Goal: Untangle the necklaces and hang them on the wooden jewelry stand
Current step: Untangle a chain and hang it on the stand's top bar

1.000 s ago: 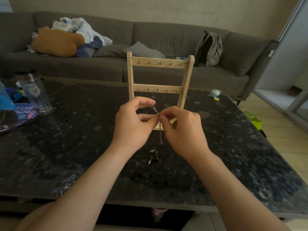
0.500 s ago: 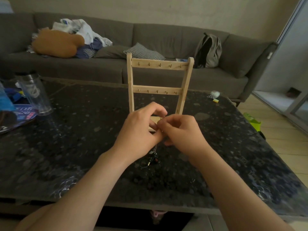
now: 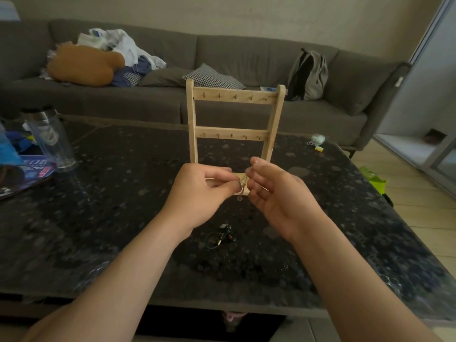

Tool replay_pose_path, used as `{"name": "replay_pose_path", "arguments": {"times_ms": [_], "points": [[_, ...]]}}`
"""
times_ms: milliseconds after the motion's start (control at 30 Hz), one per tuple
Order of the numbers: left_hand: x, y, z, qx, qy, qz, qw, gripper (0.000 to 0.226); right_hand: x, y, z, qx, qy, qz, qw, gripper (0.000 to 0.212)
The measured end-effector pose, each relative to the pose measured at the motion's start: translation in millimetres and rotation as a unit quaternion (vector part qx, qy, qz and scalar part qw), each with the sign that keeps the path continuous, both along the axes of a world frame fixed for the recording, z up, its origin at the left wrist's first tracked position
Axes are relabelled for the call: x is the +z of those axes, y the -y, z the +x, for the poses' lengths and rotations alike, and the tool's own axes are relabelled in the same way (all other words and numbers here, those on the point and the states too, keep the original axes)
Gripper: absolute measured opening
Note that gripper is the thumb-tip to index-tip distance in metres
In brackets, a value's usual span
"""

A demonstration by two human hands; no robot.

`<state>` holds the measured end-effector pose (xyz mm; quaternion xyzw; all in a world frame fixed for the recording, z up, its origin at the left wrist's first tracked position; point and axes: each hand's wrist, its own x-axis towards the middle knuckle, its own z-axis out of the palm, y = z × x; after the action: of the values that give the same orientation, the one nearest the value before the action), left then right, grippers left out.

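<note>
A thin silver necklace chain [image 3: 243,183] stretches between my two hands just in front of the wooden jewelry stand [image 3: 233,124]. My left hand [image 3: 202,193] pinches the chain's lower part between thumb and fingers. My right hand [image 3: 274,191], palm turned toward me, holds the chain's upper end at its fingertips. A small loop dangles below the hands. The stand is upright on the dark table [image 3: 123,193], with two rails of small hooks, all bare. A dark tangle of jewelry with a black cord [image 3: 220,236] lies on the table beneath my wrists.
A clear tumbler [image 3: 53,139] and blue packaging [image 3: 22,166] sit at the table's left. Small pale items [image 3: 317,141] lie at the far right. Behind is a grey sofa [image 3: 246,62] with clothes, cushions and a backpack [image 3: 308,75].
My hands have drawn slightly apart and the right hand has turned palm toward me, its fingers lifted. The chain now shows between them, where half a second ago the hands were pressed together.
</note>
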<state>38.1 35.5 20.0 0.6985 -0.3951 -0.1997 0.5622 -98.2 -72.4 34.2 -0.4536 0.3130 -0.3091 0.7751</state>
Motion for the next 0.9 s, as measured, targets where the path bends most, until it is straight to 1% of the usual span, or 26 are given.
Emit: {"name": "replay_pose_path", "arguments": {"times_ms": [100, 200, 300, 400, 533, 700, 833, 900], "points": [[2, -1, -1, -0.006, -0.024, -0.001, 1.000, 0.013, 0, -3, -3, 0.011, -0.050, -0.102, 0.993, 0.035], [5, -3, -2, -0.014, -0.026, 0.008, 1.000, 0.012, 4, -7, -5, 0.025, -0.098, -0.215, 0.971, 0.048], [8, -4, -4, -0.013, -0.021, 0.026, 0.999, 0.011, 7, -8, -7, 0.032, -0.110, -0.275, 0.954, 0.058], [9, -6, -4, -0.026, -0.015, 0.046, 0.999, 0.012, 6, -9, -7, 0.025, -0.126, -0.336, 0.933, 0.063], [11, -7, -5, -0.035, -0.011, 0.052, 0.998, 0.011, 2, -5, -6, -0.012, -0.162, -0.410, 0.898, 0.058], [13, -8, -6, -0.043, -0.033, 0.055, 0.997, 0.013, -5, -2, -2, -0.012, -0.178, -0.435, 0.883, 0.053], [15, -6, -7, -0.049, -0.069, 0.065, 0.994, 0.024, -6, -8, 0, 0.009, -0.179, -0.473, 0.863, 0.041], [16, -5, -8, -0.061, -0.070, 0.078, 0.993, 0.033, -6, -11, 2, 0.017, -0.186, -0.506, 0.842, 0.034]]}}
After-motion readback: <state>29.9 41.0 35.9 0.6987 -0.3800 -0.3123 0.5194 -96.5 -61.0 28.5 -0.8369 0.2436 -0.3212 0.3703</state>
